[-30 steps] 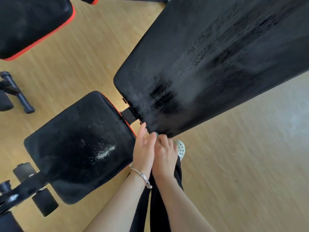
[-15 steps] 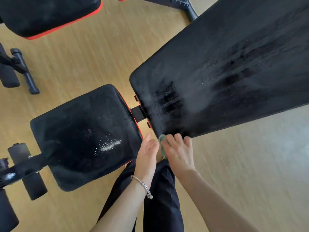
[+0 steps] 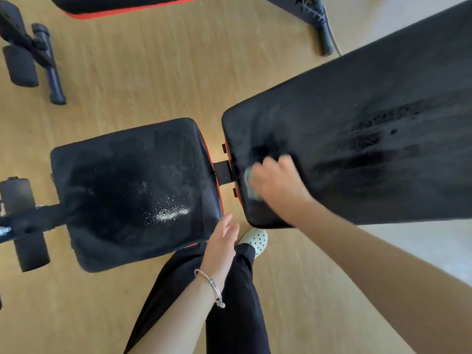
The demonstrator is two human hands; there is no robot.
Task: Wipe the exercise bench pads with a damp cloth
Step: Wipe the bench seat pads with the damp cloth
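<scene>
A view from above onto a black exercise bench on a pale wooden floor [image 3: 153,80]; at the far left, the bench's black foam leg roller [image 3: 18,198] sits on its frame; next to it lies the seat pad [image 3: 122,175], black with red edging, dusty, with a streak of white specks [image 3: 173,214] near its right side; just beside the pad's near right corner hangs the left hand [image 3: 222,241], fingers straight and close together, holding nothing, a silver bracelet [image 3: 210,284] on the wrist; whether it touches the pad cannot be told; below it are dark trouser legs and a pale clog [image 3: 255,240]; right of the gap between the pads, a greenish cloth [image 3: 249,186] lies pressed on the left end of the long back pad [image 3: 370,103]; the right hand [image 3: 278,180], blurred, covers the cloth with fingers bent over it; the back pad stretches up to the right, showing darker wet streaks.
</scene>
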